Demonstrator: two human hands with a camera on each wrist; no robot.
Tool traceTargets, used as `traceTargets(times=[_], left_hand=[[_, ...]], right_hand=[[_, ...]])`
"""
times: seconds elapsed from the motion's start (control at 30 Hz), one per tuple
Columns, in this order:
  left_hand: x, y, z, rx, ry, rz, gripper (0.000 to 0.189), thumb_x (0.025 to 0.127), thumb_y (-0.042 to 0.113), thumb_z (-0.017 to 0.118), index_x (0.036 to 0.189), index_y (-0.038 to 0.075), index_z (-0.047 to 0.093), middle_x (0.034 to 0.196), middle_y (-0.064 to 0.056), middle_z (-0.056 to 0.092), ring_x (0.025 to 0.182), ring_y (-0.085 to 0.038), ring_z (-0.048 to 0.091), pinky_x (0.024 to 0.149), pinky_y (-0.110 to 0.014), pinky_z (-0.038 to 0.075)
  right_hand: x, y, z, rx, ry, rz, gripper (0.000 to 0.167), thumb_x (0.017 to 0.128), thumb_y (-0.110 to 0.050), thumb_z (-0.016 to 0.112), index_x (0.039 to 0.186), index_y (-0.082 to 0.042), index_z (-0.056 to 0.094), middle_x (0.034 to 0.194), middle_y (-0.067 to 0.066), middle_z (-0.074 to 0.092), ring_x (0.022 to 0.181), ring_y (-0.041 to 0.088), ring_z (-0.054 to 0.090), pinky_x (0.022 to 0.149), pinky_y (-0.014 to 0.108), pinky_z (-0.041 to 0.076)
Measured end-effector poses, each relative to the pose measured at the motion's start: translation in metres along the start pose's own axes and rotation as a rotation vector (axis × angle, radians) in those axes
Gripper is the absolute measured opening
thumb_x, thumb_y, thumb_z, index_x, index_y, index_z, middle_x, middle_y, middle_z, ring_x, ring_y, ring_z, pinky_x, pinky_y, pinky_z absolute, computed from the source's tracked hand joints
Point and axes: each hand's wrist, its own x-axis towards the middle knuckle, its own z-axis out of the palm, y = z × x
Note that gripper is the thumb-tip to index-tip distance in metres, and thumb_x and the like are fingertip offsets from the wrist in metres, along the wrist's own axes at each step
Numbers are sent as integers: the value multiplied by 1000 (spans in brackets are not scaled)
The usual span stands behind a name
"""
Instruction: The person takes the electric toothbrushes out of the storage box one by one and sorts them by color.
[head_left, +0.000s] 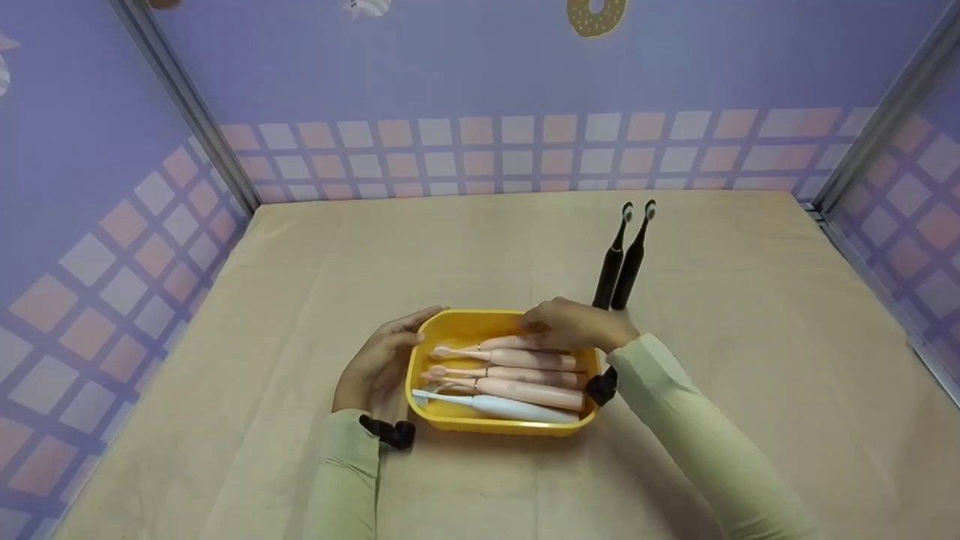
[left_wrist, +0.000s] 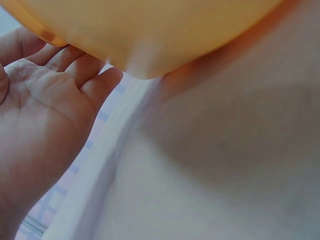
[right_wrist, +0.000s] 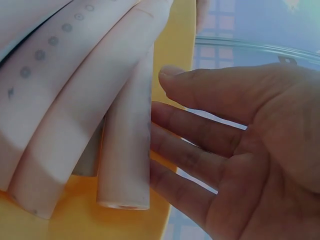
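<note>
Centre frame: right grip (head_left: pixel 576 322), fingers apart, touches a probably slippery pink electric toothbrush (right_wrist: pixel 127 155), best pinched mid-handle; left grip (head_left: pixel 379 356), relaxed, touches yellow basket (head_left: pixel 495 426).

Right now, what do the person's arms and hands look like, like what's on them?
Both arms wear long, plain, pale greenish sleeves ending at the wrists. A small black device sits at the left cuff, another at the right. The left hand and right hand are bare, with no gloves or rings visible.

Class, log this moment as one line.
left hand: against yellow tray | right hand: at pink toothbrush inside | two black toothbrushes: outside
</note>
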Motion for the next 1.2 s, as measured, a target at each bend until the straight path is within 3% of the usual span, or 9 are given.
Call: traceTargets(times=[0.2, 0.4, 0.57, 0.73, 0.9, 1.0, 1.07, 1.2], left_hand=[[0, 1, 0, 6, 0, 4, 56, 96, 3, 44, 150, 3, 31, 153, -9, 38, 134, -20, 45, 108, -30, 40], [0, 0, 1, 9, 9, 5, 57, 95, 3, 45, 150, 2, 31, 153, -10, 37, 135, -21, 43, 109, -30, 40], [0, 0, 1, 16, -7, 11, 56, 96, 4, 43, 151, 3, 29, 154, -11, 35, 137, -23, 41, 109, -31, 40], [0, 0, 1, 23, -2, 3, 56, 96, 3, 42, 150, 3, 30, 154, -10, 36, 136, -21, 43, 109, -30, 40], [0, 1, 2, 7, 2, 0, 56, 96, 2, 42, 150, 1, 29, 154, -12, 35, 134, -21, 45, 108, -30, 41], [0, 1, 1, 11, -2, 5, 56, 97, 2, 41, 150, 1, 28, 154, -13, 34, 134, -22, 44, 108, -31, 41], [1, 1, 1, 11, -1, 7, 55, 97, 2, 41, 150, 1, 28, 155, -13, 33, 135, -23, 43, 108, -31, 41], [1, 0, 1, 8, 3, 7, 55, 97, 2, 42, 150, 1, 30, 155, -12, 33, 137, -24, 41, 108, -31, 41]], right_hand=[[3, -1, 2, -34, -30, 48, 15, 94, -9, 57, 104, -8, 69, 97, 5, 69, 80, 16, 52, 76, 32, 47], [3, -2, 3, -71, -10, 31, 14, 94, -7, 58, 97, -9, 71, 90, 6, 68, 75, 16, 51, 71, 29, 46], [1, -3, 3, -68, 26, 29, 20, 94, -10, 58, 105, -11, 74, 104, 6, 72, 85, 18, 58, 83, 35, 52], [1, -2, 5, -40, 20, 67, 26, 93, -5, 59, 115, -11, 72, 116, 6, 70, 104, 23, 61, 98, 41, 49], [1, -1, 4, -29, -8, 90, 32, 92, 1, 56, 119, -10, 70, 121, 8, 67, 113, 26, 59, 101, 43, 47], [1, -2, 4, -50, -26, 91, 35, 90, 5, 55, 118, -9, 69, 118, 8, 68, 107, 24, 60, 96, 41, 50], [1, -3, 4, -72, -39, 89, 31, 89, 7, 55, 111, -9, 70, 108, 7, 69, 95, 20, 58, 86, 36, 50], [2, -4, 4, -100, -44, 90, 21, 87, 8, 55, 95, -8, 67, 89, 4, 63, 79, 17, 47, 70, 31, 41]])
